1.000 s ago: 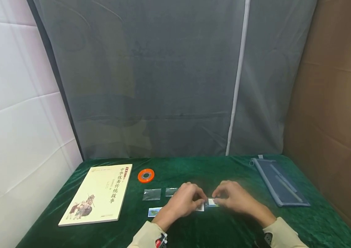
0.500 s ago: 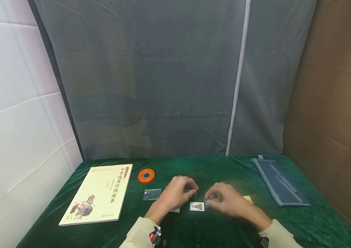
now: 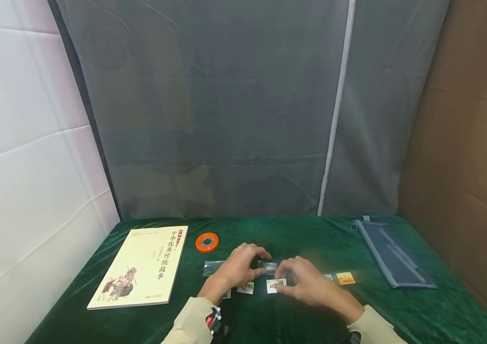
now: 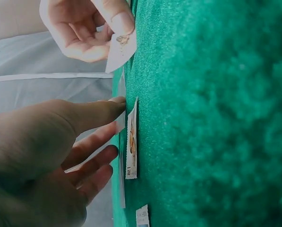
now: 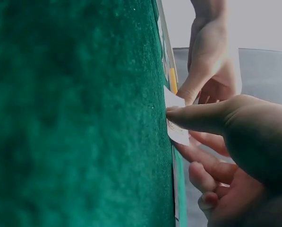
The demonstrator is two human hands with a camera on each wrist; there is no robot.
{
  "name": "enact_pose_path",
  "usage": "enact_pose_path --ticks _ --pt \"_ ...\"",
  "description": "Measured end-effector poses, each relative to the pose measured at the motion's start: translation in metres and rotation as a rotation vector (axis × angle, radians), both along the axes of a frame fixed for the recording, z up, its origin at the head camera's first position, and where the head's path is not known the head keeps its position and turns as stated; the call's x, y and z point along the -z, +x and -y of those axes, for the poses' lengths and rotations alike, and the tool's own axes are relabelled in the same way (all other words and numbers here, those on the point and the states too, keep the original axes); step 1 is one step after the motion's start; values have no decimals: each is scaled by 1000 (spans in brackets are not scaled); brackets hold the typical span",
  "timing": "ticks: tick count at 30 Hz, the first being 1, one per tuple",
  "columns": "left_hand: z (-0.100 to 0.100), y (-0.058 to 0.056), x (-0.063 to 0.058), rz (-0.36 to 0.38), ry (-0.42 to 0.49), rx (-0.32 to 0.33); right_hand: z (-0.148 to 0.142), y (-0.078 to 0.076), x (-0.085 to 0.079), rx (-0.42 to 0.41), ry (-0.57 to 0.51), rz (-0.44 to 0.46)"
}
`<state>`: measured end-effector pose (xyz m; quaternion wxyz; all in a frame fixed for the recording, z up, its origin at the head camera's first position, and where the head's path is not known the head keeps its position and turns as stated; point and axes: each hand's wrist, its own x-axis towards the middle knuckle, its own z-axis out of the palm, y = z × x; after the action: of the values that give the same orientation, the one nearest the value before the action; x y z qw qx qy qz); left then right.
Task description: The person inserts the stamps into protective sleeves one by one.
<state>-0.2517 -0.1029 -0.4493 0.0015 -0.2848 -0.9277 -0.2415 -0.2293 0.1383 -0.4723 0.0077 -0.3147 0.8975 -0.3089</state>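
One stamp (image 3: pixel 274 286) in the right hand (image 3: pixel 303 281), one book (image 3: pixel 144 260)

Looks softly lit in the head view, brightest on the white wall (image 3: pixel 24 119) at left, dimmer on the brown wall (image 3: pixel 467 119) at right. Darkens at lower centre on the green tabletop (image 3: pixel 278 320). Glints on clear film (image 3: pixel 270 268) below centre. Blurs across the left wrist view's right half and the right wrist view's left half.
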Motion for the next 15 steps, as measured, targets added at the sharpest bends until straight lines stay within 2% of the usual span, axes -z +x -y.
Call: enact_pose_path --ticks 5,10,15 --pt "0 -4 2 51 58 3 -4 -2 -3 18 -128 118" --pt "1 -6 2 89 140 14 -7 -5 -5 43 -179 132" --pt "5 -1 0 110 272 18 -8 -5 -8 81 -249 131"
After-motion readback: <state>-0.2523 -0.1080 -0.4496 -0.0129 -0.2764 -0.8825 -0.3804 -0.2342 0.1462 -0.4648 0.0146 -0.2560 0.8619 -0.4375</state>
